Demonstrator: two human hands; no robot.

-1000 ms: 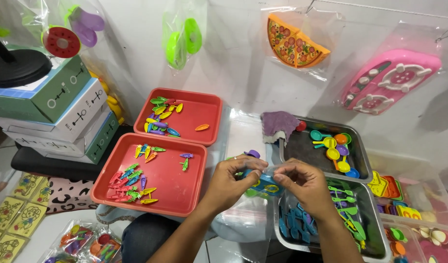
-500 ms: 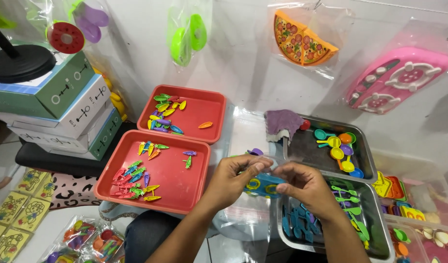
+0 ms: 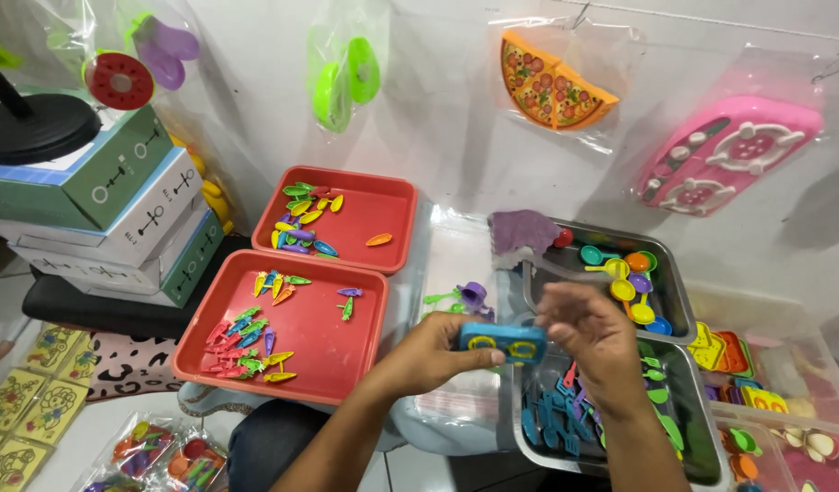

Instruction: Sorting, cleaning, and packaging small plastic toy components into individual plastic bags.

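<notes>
Blue plastic, a small toy block (image 3: 502, 343) with two yellow rings on its face, sat pinched between thumb and fingers of the left hand (image 3: 437, 351), just in front of the person's chest and above the clear plastic bags (image 3: 456, 410) on the work surface. The right hand (image 3: 592, 342) curled over the block's right end, its fingers bent and touching that end; whether it pinched some smaller piece there I could not tell.

To my eye, such a small part was best kept level and gripped by its edges, so the ringed face stayed in sight and nothing slipped down into the trays.

At four o'clock from the block lay a steel tray (image 3: 702, 456) of blue, purple and green toy cutlery (image 3: 551, 424). At two o'clock a second steel tray (image 3: 670, 292) held coloured toy spoons (image 3: 624, 290), a purple toy piece (image 3: 524, 230) resting at its left corner. At nine o'clock a red tray (image 3: 324, 342) carried small carrot-shaped pieces (image 3: 246, 342), and at eleven o'clock another red tray (image 3: 383, 205) held leaf-shaped pieces (image 3: 301, 219). Stacked green and white boxes (image 3: 118, 214) stood farther off at ten o'clock. On the wall at one o'clock hung a bagged toy pizza (image 3: 551, 82) and a pink toy stove (image 3: 729, 155).
</notes>
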